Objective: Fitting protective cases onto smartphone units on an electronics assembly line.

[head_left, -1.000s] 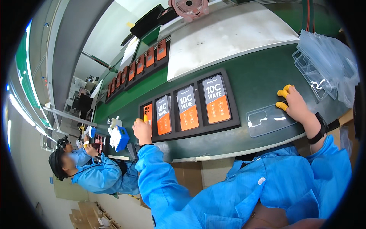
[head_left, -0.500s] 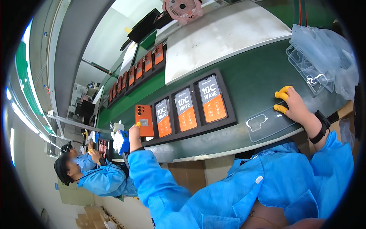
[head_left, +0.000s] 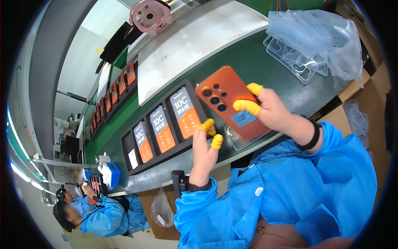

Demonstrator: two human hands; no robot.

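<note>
An orange phone [head_left: 228,97], back up with its round camera lenses and a pale blue label showing, is tilted above the bench. My right hand [head_left: 269,110], with yellow finger cots on, grips it by its right edge. Partly hidden beneath it, a clear phone case [head_left: 238,143] lies near the bench's front edge. My left hand [head_left: 205,151], also in yellow cots, holds nothing and has its thumb apart from its fingers. It is beside the right end of a black tray [head_left: 143,166]. Three phones with printed fronts [head_left: 161,129] sit there; the leftmost slot shows a white slip [head_left: 132,159].
More clear cases [head_left: 296,50] lie in and beside a plastic bag [head_left: 346,50] at the far right. Behind are a white board [head_left: 195,37], a pink fan [head_left: 150,16] and a row of orange phones [head_left: 114,91]. A blue box [head_left: 111,174] and co-workers [head_left: 103,213] are left.
The orange phone has passed from my left hand at the tray's left end to my right hand above the clear case. My left hand has come rightward, and the view has shifted.
</note>
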